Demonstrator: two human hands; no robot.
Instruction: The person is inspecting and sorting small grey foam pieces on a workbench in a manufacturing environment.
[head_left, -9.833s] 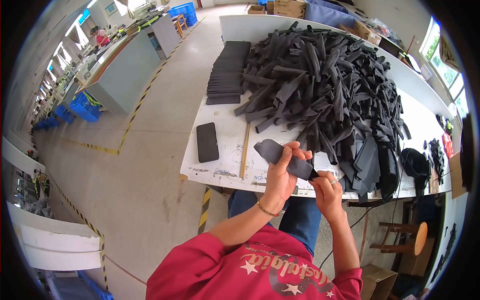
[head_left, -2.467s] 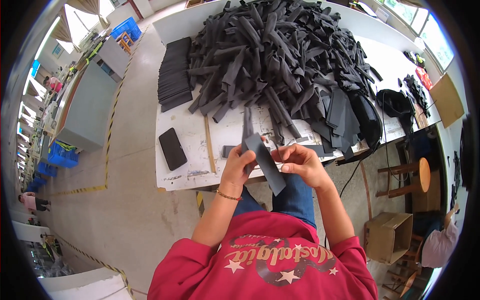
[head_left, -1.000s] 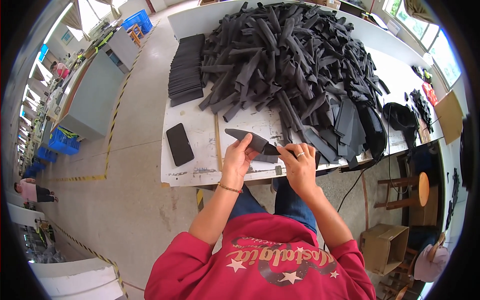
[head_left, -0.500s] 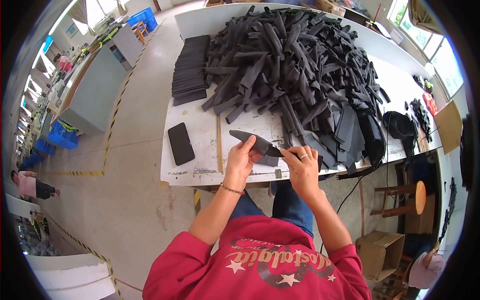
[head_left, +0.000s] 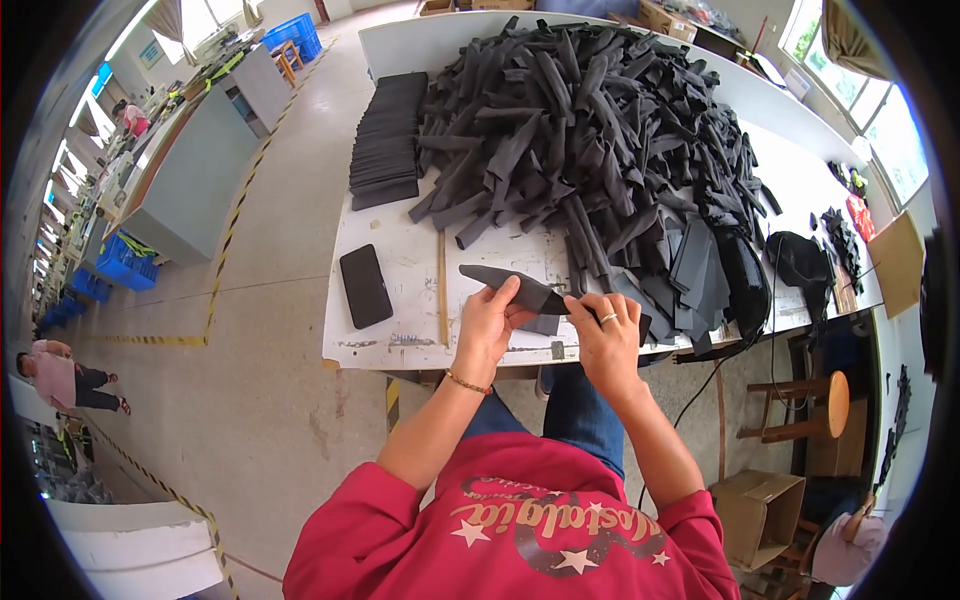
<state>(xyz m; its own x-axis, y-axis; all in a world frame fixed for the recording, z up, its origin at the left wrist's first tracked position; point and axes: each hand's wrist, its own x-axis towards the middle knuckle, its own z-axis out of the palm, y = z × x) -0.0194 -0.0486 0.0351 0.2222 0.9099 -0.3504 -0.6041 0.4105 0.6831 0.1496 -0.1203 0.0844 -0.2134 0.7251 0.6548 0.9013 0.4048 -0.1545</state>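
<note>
A dark grey fabric piece (head_left: 528,292), long and pointed at its left end, is stretched between my hands above the table's front edge. My left hand (head_left: 488,320) pinches its middle, thumb on top. At its right end, the fingers of my right hand (head_left: 608,335) are closed on it. Something dark shows beyond the right fingers; I cannot make out whether it is the same fabric. A flat grey piece (head_left: 545,325) lies on the table beneath. Beyond my hands rises a big heap of rolled dark fabric pieces (head_left: 560,120).
On the white table (head_left: 400,235) are a neat stack of dark pieces (head_left: 388,140), a black phone (head_left: 365,286) and a wooden strip (head_left: 442,290). Flat grey pieces (head_left: 692,262) and a black bag-like item (head_left: 800,258) lie right. A stool (head_left: 836,404) and a cardboard box (head_left: 765,515) stand below.
The fabric piece between my hands has become straighter and flatter. My hands have hardly shifted. The whole view has moved slightly, and a person at the far left has changed pose.
</note>
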